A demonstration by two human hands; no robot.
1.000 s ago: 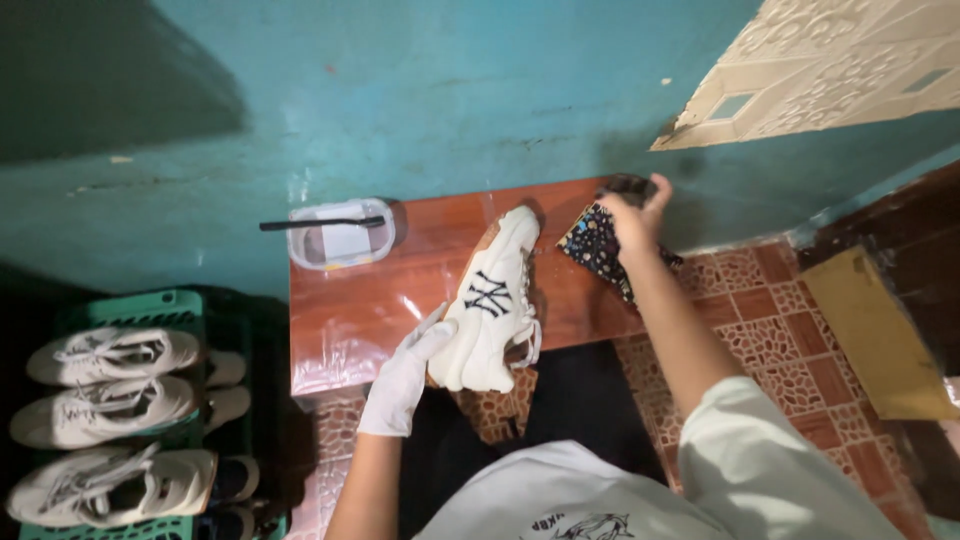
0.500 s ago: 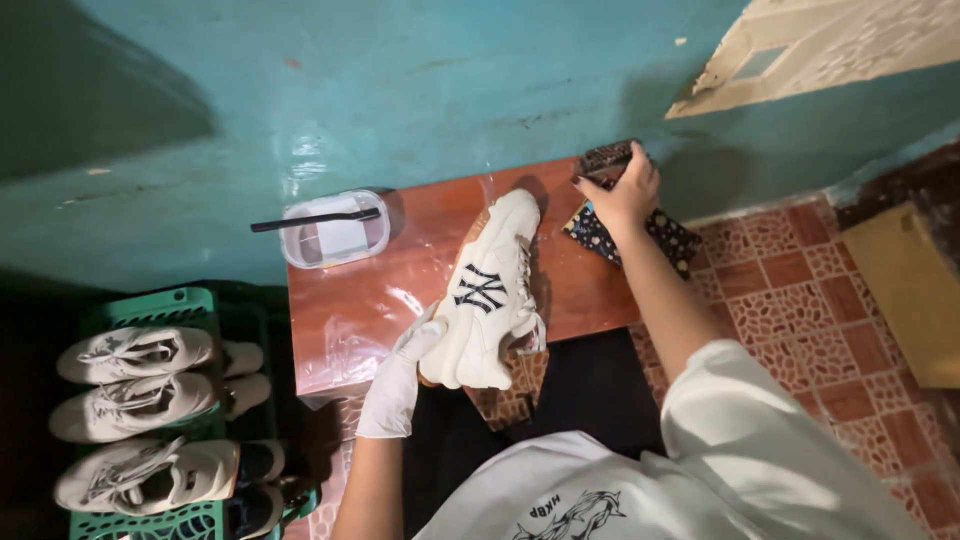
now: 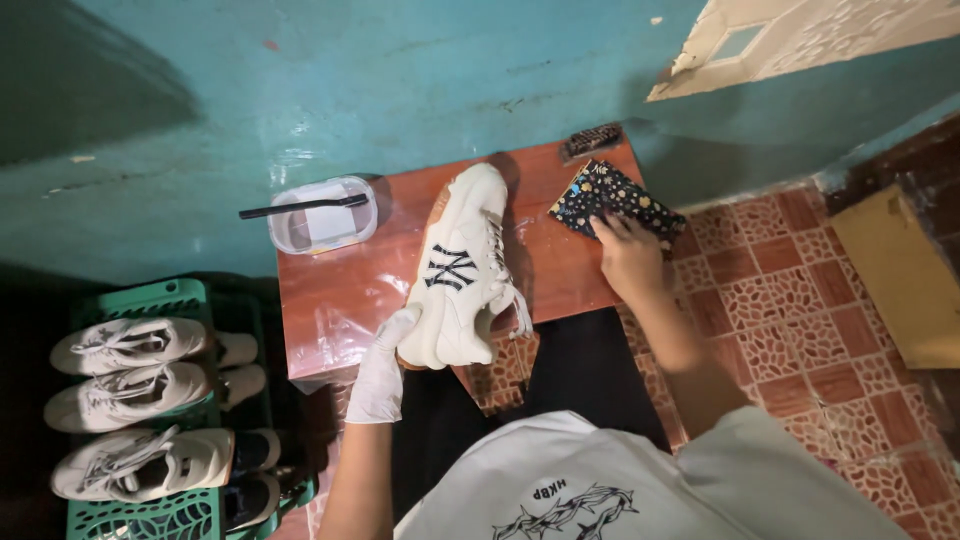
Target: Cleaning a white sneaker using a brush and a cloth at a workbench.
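A cream sneaker point(image 3: 458, 275) with a dark emblem lies on its side on a reddish-brown wooden table point(image 3: 345, 300). My left hand point(image 3: 384, 368), in a white glove, grips the sneaker's heel at the table's near edge. My bare right hand point(image 3: 628, 250) rests on a dark patterned cloth point(image 3: 605, 196) at the table's right end, fingers pressing its near edge. A dark scrub brush point(image 3: 591, 140) lies beyond the cloth, at the table's far right corner against the wall.
A clear plastic tub point(image 3: 320, 216) with a thin black-handled brush point(image 3: 300, 206) across it stands at the table's far left. A green crate point(image 3: 150, 410) to the left holds several pale sneakers. The teal wall point(image 3: 400, 80) stands behind. A cardboard piece point(image 3: 895, 270) lies on the tiled floor at right.
My right hand set the dark brush down at the table's far corner and came back onto the patterned cloth. The left hand kept its hold on the sneaker.
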